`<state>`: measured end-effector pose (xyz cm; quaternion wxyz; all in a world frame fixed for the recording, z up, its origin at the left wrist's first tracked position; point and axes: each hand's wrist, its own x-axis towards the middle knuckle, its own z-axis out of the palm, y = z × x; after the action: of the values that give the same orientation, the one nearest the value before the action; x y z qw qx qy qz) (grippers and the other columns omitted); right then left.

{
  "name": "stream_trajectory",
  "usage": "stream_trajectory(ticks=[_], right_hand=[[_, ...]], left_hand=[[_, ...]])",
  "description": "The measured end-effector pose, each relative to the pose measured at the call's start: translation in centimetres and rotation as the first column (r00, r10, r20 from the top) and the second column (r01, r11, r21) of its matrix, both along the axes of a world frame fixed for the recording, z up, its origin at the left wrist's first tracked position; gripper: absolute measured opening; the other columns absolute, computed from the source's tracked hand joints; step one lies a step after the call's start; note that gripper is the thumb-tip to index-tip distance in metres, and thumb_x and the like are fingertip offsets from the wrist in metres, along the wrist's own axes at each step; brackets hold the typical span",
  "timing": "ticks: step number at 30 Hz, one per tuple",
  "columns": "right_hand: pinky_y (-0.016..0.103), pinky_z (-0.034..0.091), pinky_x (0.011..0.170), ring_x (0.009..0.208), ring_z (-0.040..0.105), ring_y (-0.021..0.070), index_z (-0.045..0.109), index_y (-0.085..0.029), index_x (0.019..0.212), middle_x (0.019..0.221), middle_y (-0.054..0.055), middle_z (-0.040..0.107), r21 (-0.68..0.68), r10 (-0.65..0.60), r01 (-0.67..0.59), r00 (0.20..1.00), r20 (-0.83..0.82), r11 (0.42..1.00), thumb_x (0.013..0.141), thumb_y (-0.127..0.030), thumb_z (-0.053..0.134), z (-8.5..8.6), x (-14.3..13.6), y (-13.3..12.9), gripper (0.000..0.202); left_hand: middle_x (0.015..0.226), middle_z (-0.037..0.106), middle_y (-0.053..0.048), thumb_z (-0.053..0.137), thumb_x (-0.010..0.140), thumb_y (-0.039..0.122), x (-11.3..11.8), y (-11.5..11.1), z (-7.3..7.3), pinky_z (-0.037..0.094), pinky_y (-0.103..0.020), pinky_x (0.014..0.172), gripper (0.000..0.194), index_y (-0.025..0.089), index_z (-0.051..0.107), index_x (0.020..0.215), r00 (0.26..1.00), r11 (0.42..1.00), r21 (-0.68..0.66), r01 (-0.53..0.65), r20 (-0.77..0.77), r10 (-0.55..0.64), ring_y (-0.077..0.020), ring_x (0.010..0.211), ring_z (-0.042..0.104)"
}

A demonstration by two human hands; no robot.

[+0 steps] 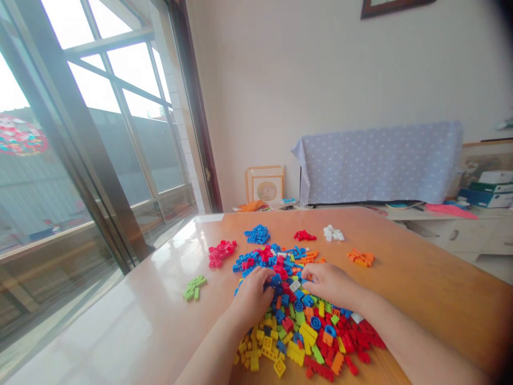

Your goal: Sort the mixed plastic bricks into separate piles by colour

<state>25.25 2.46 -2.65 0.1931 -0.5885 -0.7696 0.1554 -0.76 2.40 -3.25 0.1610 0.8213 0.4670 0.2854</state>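
Note:
A large mixed pile of toy bricks (298,321) lies on the wooden table (152,326). At the pile's upper left, my left hand (254,291) has its fingers curled against a blue brick (276,280); whether it grips it is unclear. My right hand (326,280) reaches into the pile from the right, thumb and fingers bent close together, their tips near a white brick (295,286). What it holds, if anything, is too small to tell. Around the pile sit small groups: light green (194,287), pink (222,253), blue (257,234), red (304,236), white (333,233) and orange (360,258).
A glass sliding door (100,160) stands on the left. Beyond the table's far edge are a framed picture (266,187), a polka-dot cloth (380,163) draped over something wide, and a white cabinet (465,232) with boxes (491,192) on top.

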Motion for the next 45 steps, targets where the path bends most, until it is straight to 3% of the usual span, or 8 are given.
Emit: stream_trajectory(ticks=[6, 14, 22, 27, 33, 36, 40, 45], right_hand=[[0.025, 0.032, 0.066, 0.075, 0.057, 0.0151, 0.07, -0.025, 0.089, 0.087, 0.0, 0.065, 0.109, 0.063, -0.06, 0.998, -0.019, 0.992, 0.079, -0.024, 0.065, -0.5, -0.3, 0.0, 0.011], [0.026, 0.034, 0.069, 0.077, 0.058, 0.0147, 0.07, -0.025, 0.085, 0.09, 0.0, 0.064, 0.156, 0.057, -0.054, 0.998, -0.014, 0.986, 0.081, -0.023, 0.064, -1.4, -0.3, 0.4, 0.008], [0.026, 0.033, 0.068, 0.076, 0.056, 0.0139, 0.069, -0.024, 0.08, 0.089, -0.001, 0.063, 0.174, 0.059, -0.055, 0.998, -0.016, 0.983, 0.081, -0.024, 0.064, -0.9, -0.3, 0.2, 0.005], [0.025, 0.034, 0.064, 0.069, 0.051, 0.0129, 0.066, -0.022, 0.084, 0.077, -0.002, 0.06, 0.066, 0.019, -0.002, 0.965, -0.263, 0.998, 0.087, -0.032, 0.06, -0.2, -0.3, 0.2, 0.012], [0.027, 0.044, 0.07, 0.074, 0.056, 0.0147, 0.06, -0.02, 0.088, 0.078, -0.002, 0.061, -0.107, -0.003, -0.086, 0.767, -0.642, 0.991, 0.088, -0.052, 0.06, 0.7, -0.2, 0.1, 0.032], [0.027, 0.043, 0.069, 0.07, 0.056, 0.0143, 0.06, -0.02, 0.089, 0.074, -0.003, 0.062, -0.167, -0.054, -0.081, 0.734, -0.677, 0.983, 0.087, -0.056, 0.061, 0.8, -0.1, 0.1, 0.036], [0.027, 0.043, 0.069, 0.069, 0.056, 0.0145, 0.062, -0.02, 0.087, 0.072, -0.002, 0.062, -0.162, -0.059, -0.065, 0.748, -0.661, 0.985, 0.085, -0.055, 0.063, 0.8, -0.1, 0.0, 0.036], [0.03, 0.046, 0.072, 0.074, 0.058, 0.0165, 0.063, -0.02, 0.085, 0.075, -0.001, 0.064, -0.153, -0.049, -0.067, 0.761, -0.647, 0.986, 0.08, -0.055, 0.066, 0.5, -0.3, 0.2, 0.036]], left_hand=[[0.096, 0.062, -0.003, 0.055, 0.076, 0.007, 0.2, 0.0, 0.3, 0.044, -0.027, 0.077, 0.029, 0.022, 0.064, 0.099, 1.0, 1.0, 0.001, -0.006, -0.026, 0.006, -0.019, 0.091, 0.06], [0.092, 0.061, -0.002, 0.055, 0.077, 0.006, 0.3, 0.1, 0.2, 0.042, -0.026, 0.075, 0.026, 0.022, 0.063, 0.095, 0.999, 1.0, 0.011, -0.02, -0.045, 0.02, -0.0178, 0.087, 0.059], [0.091, 0.06, -0.001, 0.054, 0.078, 0.005, 0.1, 0.0, 0.6, 0.041, -0.026, 0.075, 0.021, 0.022, 0.062, 0.089, 1.0, 0.999, 0.049, -0.009, -0.001, 0.009, -0.0168, 0.087, 0.058], [0.091, 0.062, -0.001, 0.052, 0.086, 0.012, -0.1, -0.3, 1.3, 0.043, -0.027, 0.079, 0.015, 0.022, 0.063, 0.089, 0.989, 0.999, 0.027, -0.025, 0.143, 0.021, -0.0168, 0.088, 0.058], [0.08, 0.058, 0.002, 0.057, 0.087, 0.027, 0.1, -1.0, 2.5, 0.039, -0.024, 0.067, 0.007, 0.021, 0.061, 0.086, 0.877, 0.975, -0.223, 0.019, 0.472, 0.091, -0.014, 0.072, 0.05], [0.073, 0.053, 0.004, 0.062, 0.086, 0.038, 0.0, -1.1, 2.9, 0.033, -0.023, 0.06, 0.018, 0.021, 0.059, 0.083, 0.8, 0.936, -0.333, 0.111, 0.589, 0.114, -0.0118, 0.065, 0.043], [0.074, 0.052, 0.004, 0.068, 0.082, 0.039, -0.2, -0.9, 2.9, 0.033, -0.022, 0.06, 0.022, 0.019, 0.061, 0.086, 0.731, 0.909, -0.372, 0.186, 0.671, 0.126, -0.011, 0.066, 0.041], [0.073, 0.053, 0.003, 0.069, 0.08, 0.039, -0.1, -1.1, 3.1, 0.032, -0.023, 0.059, 0.021, 0.019, 0.062, 0.085, 0.74, 0.914, -0.381, 0.139, 0.653, 0.159, -0.0114, 0.065, 0.041]])
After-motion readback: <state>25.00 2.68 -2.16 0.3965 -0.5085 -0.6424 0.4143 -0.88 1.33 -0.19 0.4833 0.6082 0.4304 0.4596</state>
